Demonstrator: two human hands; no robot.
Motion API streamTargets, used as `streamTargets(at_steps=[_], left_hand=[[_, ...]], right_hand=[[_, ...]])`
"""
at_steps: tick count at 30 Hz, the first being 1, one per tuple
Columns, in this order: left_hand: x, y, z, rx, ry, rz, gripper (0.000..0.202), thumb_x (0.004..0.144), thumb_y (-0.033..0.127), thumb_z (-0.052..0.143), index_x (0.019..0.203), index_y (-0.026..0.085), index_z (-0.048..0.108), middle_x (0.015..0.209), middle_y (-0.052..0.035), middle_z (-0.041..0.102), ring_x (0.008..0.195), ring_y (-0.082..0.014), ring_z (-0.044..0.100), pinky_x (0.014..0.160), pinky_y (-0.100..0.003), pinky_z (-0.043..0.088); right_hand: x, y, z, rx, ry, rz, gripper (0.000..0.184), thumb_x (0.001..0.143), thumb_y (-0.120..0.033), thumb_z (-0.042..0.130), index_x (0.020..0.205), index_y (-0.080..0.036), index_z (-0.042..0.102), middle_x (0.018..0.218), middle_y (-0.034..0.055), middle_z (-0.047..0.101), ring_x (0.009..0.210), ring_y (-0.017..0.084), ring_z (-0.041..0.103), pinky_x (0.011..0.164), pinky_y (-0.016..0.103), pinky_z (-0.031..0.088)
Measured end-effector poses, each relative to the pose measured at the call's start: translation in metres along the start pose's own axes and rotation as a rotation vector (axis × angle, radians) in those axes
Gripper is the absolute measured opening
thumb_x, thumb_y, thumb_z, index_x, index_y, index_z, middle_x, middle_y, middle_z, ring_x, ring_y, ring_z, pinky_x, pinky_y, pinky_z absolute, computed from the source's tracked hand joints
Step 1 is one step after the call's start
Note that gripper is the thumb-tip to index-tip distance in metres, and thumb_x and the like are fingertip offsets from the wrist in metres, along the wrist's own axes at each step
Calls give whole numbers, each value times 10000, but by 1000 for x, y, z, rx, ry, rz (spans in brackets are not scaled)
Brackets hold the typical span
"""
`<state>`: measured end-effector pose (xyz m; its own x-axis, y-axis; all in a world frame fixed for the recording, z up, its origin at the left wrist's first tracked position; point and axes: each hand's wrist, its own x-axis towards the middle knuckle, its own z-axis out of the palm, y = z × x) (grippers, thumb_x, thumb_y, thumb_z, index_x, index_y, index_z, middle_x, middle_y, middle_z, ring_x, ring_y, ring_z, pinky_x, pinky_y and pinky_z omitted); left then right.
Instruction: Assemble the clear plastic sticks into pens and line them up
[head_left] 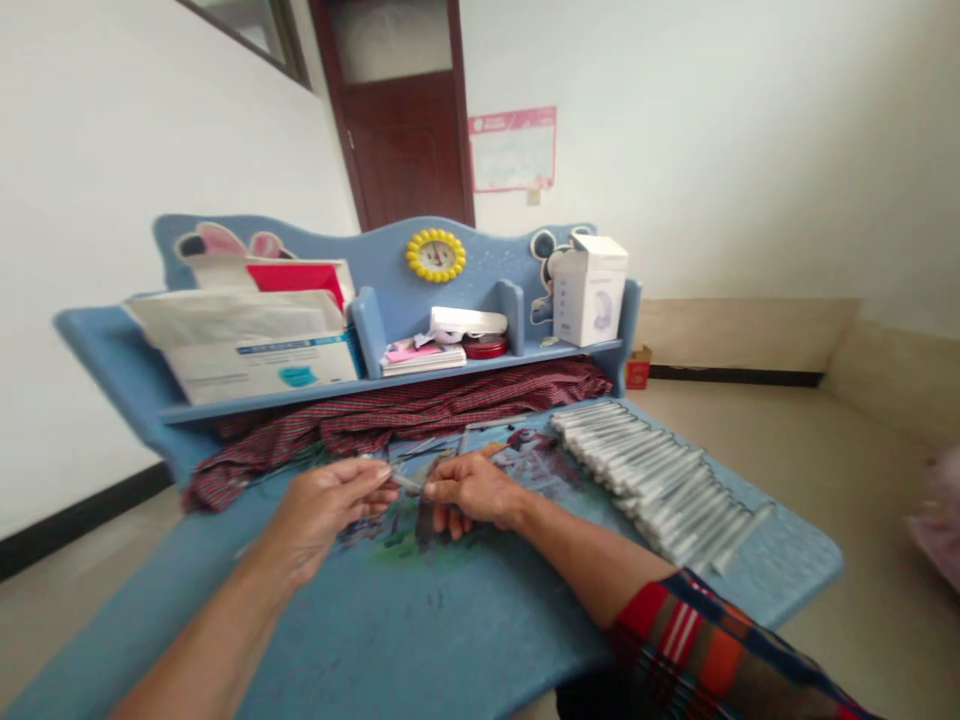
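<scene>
My left hand (330, 505) and my right hand (472, 492) meet over the middle of a blue desk (450, 620). Both are pinched closed on the two ends of one thin grey pen-like tube (405, 482) held between them. A few loose thin parts (450, 445) lie on the desk just beyond my fingers. To the right, a long row of several finished grey tubes (660, 475) lies side by side on the desk, running toward its right edge.
A red plaid cloth (405, 410) is bunched under the desk's shelf (375, 385). The shelf carries papers and boxes (255, 340), a white carton (589, 290), a red tin (486, 347) and a yellow clock (436, 255). A brown door (405, 110) stands behind.
</scene>
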<state>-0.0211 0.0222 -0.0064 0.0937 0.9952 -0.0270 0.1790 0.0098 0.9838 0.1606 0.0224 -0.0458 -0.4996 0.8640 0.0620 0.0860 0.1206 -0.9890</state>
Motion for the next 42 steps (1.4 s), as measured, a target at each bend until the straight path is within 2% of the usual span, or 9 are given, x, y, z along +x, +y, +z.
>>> streamTargets(at_steps=[7,13,17,25,29,32,35,39,42], left_hand=[[0,1,2,-48,-5,10,255,596,272,702,796,125,640,654,-49,685,650,-151,630,636,-239,481],[-3,-2,3,-198,-23,9,150,633,213,677,724,115,610,595,-51,649,557,-132,609,559,-231,484],[-4,-4,3,-332,25,-12,104,659,168,642,727,113,584,618,-53,642,537,-129,601,523,-238,482],[-12,-6,20,-268,44,47,174,644,247,652,735,115,583,599,-40,628,516,-114,581,507,-213,455],[-7,-7,13,-53,196,160,266,665,342,616,822,127,614,696,-62,663,604,-144,610,532,-226,448],[3,-11,-6,225,360,254,224,655,336,597,768,147,636,693,-52,668,660,-168,617,570,-234,439],[10,-13,-29,471,480,286,168,643,298,587,736,176,653,681,-31,671,664,-171,608,601,-234,427],[11,-14,-45,669,540,279,154,664,265,554,729,184,669,691,-30,676,645,-172,599,625,-238,417],[9,-15,-42,810,481,256,196,694,250,524,781,174,683,726,-53,683,680,-192,608,656,-257,421]], right_hand=[[-1,-2,-2,43,-44,-7,165,840,-222,447,690,-163,480,478,-58,563,316,58,479,328,150,341],[-5,1,2,99,-91,-39,271,814,-385,464,672,-155,484,493,-18,591,328,77,500,328,167,350],[-9,-2,0,85,-8,-91,328,773,-472,496,731,-148,530,516,-19,593,348,80,504,346,178,361],[-14,-5,-2,-9,-19,-79,266,637,-369,663,710,-129,572,469,-41,561,313,42,390,327,169,302],[-13,-7,-11,53,96,-101,226,666,-344,619,729,-138,550,476,-26,581,312,49,409,318,162,297],[-11,-4,-25,134,333,-129,273,665,-337,601,846,-142,538,477,-18,595,298,68,422,300,168,292],[-8,3,-38,161,553,-127,467,656,-322,597,1066,-133,481,456,-30,582,275,85,423,279,174,282],[-6,11,-43,144,660,-129,612,675,-300,572,1237,-153,379,461,-50,557,284,104,459,276,177,287],[-7,11,-41,119,681,-141,594,689,-294,550,1245,-163,388,466,-53,543,284,103,458,270,178,280]])
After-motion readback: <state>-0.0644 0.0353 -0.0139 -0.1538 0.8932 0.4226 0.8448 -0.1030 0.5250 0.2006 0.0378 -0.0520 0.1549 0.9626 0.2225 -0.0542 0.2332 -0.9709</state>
